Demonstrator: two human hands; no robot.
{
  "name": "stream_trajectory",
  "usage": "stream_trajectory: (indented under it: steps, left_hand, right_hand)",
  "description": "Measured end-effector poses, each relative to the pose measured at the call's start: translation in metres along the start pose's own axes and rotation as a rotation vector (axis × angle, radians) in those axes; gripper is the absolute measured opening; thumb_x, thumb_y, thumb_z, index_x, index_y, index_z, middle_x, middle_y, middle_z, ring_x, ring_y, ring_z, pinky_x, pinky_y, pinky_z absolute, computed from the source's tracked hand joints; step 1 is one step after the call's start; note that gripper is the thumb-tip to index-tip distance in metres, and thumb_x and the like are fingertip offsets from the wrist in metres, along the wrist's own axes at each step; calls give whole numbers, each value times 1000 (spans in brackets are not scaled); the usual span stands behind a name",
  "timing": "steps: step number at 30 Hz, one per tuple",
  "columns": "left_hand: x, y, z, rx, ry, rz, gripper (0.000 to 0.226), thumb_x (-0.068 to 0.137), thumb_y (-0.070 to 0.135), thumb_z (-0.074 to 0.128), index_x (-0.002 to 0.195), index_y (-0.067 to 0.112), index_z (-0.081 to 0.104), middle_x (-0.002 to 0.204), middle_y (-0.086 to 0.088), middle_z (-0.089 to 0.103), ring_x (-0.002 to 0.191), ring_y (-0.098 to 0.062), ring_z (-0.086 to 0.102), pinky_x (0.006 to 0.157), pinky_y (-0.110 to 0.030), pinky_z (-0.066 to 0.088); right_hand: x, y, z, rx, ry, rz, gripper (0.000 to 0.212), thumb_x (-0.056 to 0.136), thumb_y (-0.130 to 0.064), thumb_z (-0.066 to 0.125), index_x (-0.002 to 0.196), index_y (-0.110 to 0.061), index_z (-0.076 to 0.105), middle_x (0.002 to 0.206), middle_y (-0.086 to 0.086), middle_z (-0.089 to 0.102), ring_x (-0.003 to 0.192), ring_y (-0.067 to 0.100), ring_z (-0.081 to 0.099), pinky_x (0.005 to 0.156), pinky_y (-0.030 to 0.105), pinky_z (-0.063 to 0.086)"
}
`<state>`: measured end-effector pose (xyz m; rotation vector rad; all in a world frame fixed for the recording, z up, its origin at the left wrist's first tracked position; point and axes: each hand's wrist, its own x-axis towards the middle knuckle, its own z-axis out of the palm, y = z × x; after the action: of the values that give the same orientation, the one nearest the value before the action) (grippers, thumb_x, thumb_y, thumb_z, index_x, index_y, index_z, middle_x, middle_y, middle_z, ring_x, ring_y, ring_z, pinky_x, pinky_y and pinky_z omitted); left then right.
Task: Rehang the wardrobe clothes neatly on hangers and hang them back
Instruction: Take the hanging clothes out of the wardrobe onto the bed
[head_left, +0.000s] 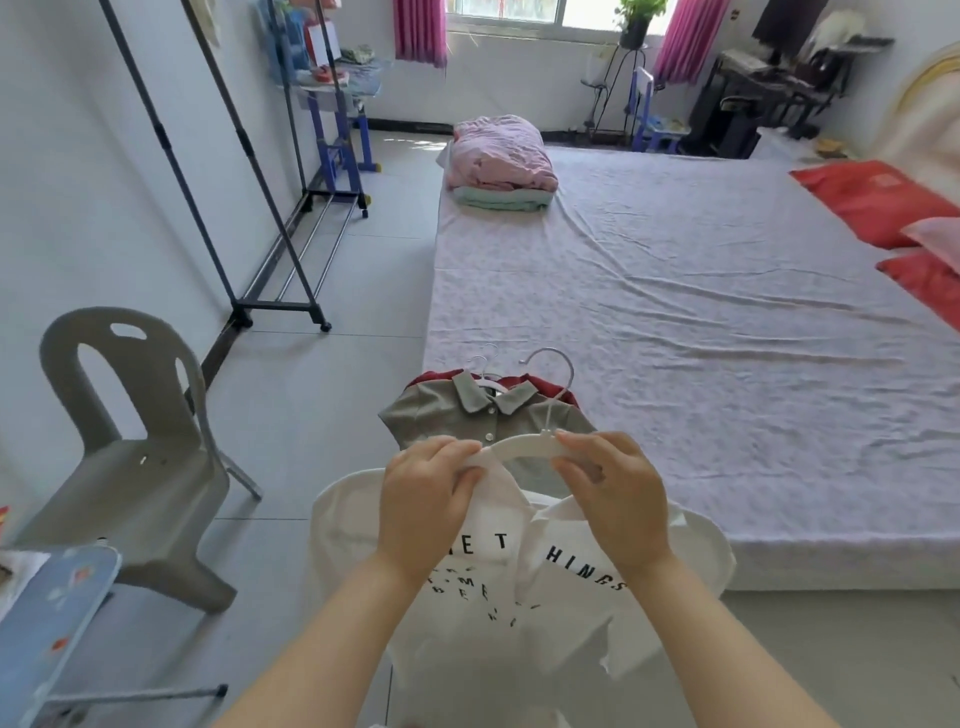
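The white shirt (498, 597) with black letters hangs down in front of the person, near the middle, so that its neck is easy to reach. Both hands are up at the neck, close together, with the wrists bent in. The left hand (428, 480) has its fingers curled and pinches the collar against the left arm of the white hanger (524, 448). The right hand (615, 499) pinches the hanger's right arm with its thumb and fingertips. I think the hanger is being worked into the shirt, and it is not all the way in yet. Just past the hands, a grey shirt (447, 410) lies on its own hanger at the near corner of the bed (675, 312) (it looks ready to hang). The clothes rack (280, 244) stands far off on the left by the wall.
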<state>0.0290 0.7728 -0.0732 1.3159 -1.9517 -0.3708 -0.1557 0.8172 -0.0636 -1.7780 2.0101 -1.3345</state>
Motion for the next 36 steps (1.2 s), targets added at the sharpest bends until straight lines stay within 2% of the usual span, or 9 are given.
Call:
stream_trajectory:
  steps: [3, 8, 10, 18, 21, 24, 27, 32, 36]
  left_hand:
    - [42, -14, 22, 15, -6, 17, 25, 68, 6, 79, 91, 14, 72, 90, -1, 71, 81, -22, 66, 75, -33, 43]
    - [110, -43, 67, 44, 7, -34, 19, 72, 14, 71, 90, 14, 73, 89, 0, 71, 81, -22, 66, 74, -33, 44]
    - [137, -52, 84, 61, -12, -58, 18, 72, 15, 69, 90, 13, 73, 88, 0, 71, 80, -22, 66, 73, -35, 47]
    - [225, -91, 158, 180, -47, -151, 24, 69, 5, 76, 92, 13, 72, 90, -1, 71, 85, -23, 66, 77, -35, 43]
    - [242, -111, 181, 296, -212, -281, 42, 80, 12, 66, 121, 20, 59, 122, 1, 60, 113, -22, 55, 93, -35, 35]
    - [247, -130, 200, 426, -481, -422, 64, 88, 29, 54, 144, 29, 23, 151, 5, 23, 138, -16, 21, 111, -35, 14]
    - [242, -136, 210, 399, -538, -485, 60, 88, 31, 54, 141, 29, 28, 150, 5, 25, 137, -16, 22, 110, -33, 18]
    - [228, -136, 209, 364, -622, -537, 53, 90, 30, 51, 140, 25, 32, 146, 5, 31, 134, -15, 26, 109, -32, 21]
    - [233, -129, 203, 350, -652, -506, 54, 91, 32, 50, 140, 24, 31, 144, 6, 35, 133, -14, 29, 106, -31, 24]
  right_hand:
    - [41, 21, 20, 1, -17, 14, 31, 71, -11, 79, 99, -21, 73, 88, -12, 58, 67, 4, 60, 67, 5, 45]
    - [116, 63, 60, 76, -69, 35, 36, 70, -7, 79, 101, -25, 72, 85, -20, 54, 73, 10, 61, 66, 12, 49]
    - [146, 81, 76, 121, -99, 36, 37, 70, -6, 78, 101, -26, 72, 87, -22, 53, 75, 7, 61, 69, 9, 49]
    - [241, 155, 143, 335, -296, 308, 44, 78, -10, 72, 88, -52, 62, 90, -17, 55, 87, -8, 57, 71, -2, 39]
    - [265, 180, 177, 213, -487, 383, 35, 84, -22, 64, 111, -44, 60, 105, -15, 53, 102, 5, 54, 79, 9, 39]
    - [276, 205, 201, -25, -707, 395, 55, 85, -25, 61, 137, -29, 42, 134, -2, 44, 124, 17, 40, 100, 28, 36]
    - [265, 221, 204, -91, -804, 441, 58, 86, -26, 61, 139, -26, 38, 142, 2, 37, 132, 17, 33, 103, 30, 33]
    - [234, 231, 192, -136, -864, 560, 52, 88, -30, 59, 137, -23, 41, 138, 1, 40, 121, 16, 44, 98, 29, 39]
    - [219, 226, 173, -201, -891, 536, 54, 89, -30, 56, 139, -23, 36, 140, 0, 38, 127, 17, 39, 102, 32, 38]
